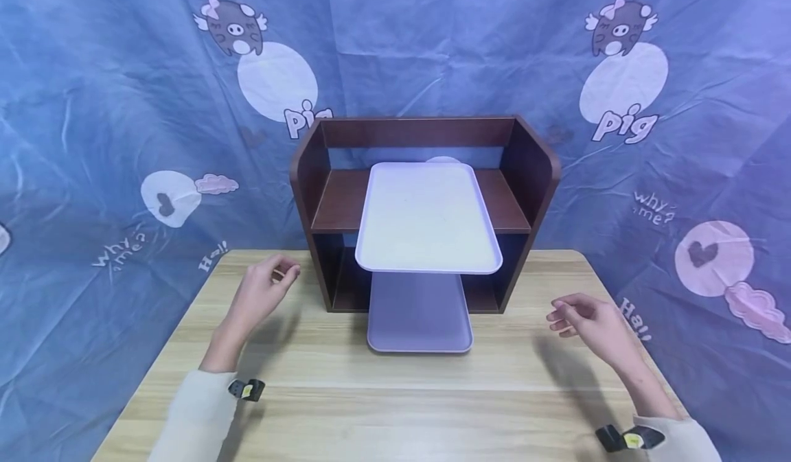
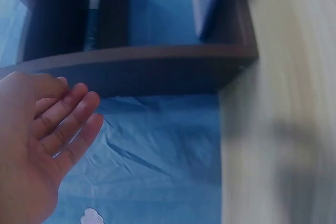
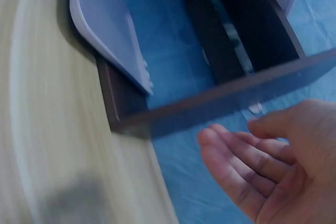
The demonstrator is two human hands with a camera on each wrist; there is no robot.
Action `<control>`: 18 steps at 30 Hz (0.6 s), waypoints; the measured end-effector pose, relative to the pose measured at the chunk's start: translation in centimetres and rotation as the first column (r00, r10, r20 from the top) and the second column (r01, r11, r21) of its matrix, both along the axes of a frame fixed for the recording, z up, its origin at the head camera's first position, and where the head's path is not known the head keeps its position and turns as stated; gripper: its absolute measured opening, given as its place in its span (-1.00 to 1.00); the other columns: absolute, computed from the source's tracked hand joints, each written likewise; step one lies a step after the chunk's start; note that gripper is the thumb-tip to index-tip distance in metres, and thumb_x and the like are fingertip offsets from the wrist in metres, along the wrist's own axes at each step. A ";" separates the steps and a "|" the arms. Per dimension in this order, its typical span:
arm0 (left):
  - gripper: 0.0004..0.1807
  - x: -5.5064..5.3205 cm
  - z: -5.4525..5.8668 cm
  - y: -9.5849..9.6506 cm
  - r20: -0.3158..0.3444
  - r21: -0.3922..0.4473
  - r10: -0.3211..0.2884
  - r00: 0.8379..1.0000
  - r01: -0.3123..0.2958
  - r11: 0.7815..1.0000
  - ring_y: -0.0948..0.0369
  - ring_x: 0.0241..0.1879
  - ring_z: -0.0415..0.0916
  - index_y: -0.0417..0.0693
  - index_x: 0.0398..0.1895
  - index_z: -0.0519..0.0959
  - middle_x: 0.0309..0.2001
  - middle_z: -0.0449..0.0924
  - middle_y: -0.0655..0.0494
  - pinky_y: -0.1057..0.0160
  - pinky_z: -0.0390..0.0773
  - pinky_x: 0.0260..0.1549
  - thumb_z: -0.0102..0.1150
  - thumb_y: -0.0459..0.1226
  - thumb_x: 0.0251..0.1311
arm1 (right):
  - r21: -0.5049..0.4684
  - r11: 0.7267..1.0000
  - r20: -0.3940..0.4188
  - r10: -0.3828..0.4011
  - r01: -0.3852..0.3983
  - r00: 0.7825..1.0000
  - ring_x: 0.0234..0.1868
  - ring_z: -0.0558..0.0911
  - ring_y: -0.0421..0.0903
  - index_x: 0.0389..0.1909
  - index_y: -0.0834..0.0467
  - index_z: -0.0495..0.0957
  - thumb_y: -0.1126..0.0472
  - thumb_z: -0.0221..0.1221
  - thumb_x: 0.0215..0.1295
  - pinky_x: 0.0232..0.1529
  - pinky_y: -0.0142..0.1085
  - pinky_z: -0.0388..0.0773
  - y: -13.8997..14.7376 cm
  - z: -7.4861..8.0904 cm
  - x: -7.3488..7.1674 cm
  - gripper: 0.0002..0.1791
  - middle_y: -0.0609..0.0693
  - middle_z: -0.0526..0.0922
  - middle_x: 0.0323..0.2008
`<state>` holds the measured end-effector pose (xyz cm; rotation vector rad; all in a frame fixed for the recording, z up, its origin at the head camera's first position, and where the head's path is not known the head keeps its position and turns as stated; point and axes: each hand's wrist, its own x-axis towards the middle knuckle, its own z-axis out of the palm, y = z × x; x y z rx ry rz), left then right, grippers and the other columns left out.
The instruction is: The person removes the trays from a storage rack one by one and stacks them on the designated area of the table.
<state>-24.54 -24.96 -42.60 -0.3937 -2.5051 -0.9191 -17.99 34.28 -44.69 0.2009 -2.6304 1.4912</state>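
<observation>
A dark brown wooden desk shelf (image 1: 420, 132) with two levels stands at the back of the table. On its upper level lies a pale, rounded rectangular tray (image 1: 426, 218), jutting out past the front edge. Below it a second lavender tray (image 1: 420, 314) sticks out of the lower level over the tabletop. My left hand (image 1: 259, 294) hovers just left of the shelf, fingers loosely curled around nothing. To the right of the shelf, farther from it, my right hand (image 1: 596, 325) hangs with relaxed, bent fingers and holds nothing. Both wrist views show the shelf's side panel (image 3: 220, 106) near the fingers.
The light wood-grain table (image 1: 395, 407) reaches toward me in front of the shelf. A blue cloth (image 1: 395, 29) printed with pigs and lettering hangs behind it and along both sides. Black straps with small devices sit at both wrists.
</observation>
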 end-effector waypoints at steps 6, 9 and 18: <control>-0.93 -0.3 1.2 1.2 -0.052 0.113 0.002 0.999 0.004 0.994 0.12 -0.28 0.75 -0.22 -0.16 0.72 -0.30 0.81 -0.07 0.53 0.69 -0.25 0.31 -0.37 0.44 | -0.131 0.989 0.160 -0.042 0.063 0.986 -0.42 0.80 -0.16 0.11 0.62 0.48 0.39 0.01 0.61 -0.35 -0.18 0.85 -2.1 -0.4 0.5 -0.68 0.13 0.82 -0.34; -0.89 -0.5 1.8 1.9 -0.058 0.190 0.009 0.998 0.002 0.982 0.32 -0.26 0.68 -0.24 -0.12 0.71 -0.22 0.81 -0.10 0.69 0.60 -0.26 0.28 -0.34 0.47 | -0.161 0.983 0.212 -0.053 0.088 0.976 -0.41 0.80 -0.14 0.11 0.60 0.49 0.34 0.02 0.63 -0.35 -0.18 0.85 -3.4 -0.7 0.8 -0.66 0.14 0.82 -0.32; -0.62 -1.5 3.2 3.7 -0.113 0.334 0.007 0.994 0.032 0.942 -0.02 0.07 0.67 -0.32 0.21 0.57 0.11 0.64 -0.22 0.24 0.76 0.11 0.34 -0.30 0.45 | -0.295 0.947 0.276 -0.041 0.125 0.960 -0.35 0.81 -0.13 0.13 0.59 0.47 0.38 -0.01 0.64 -0.28 -0.23 0.86 -7.4 -2.3 1.8 -0.69 0.23 0.81 -0.23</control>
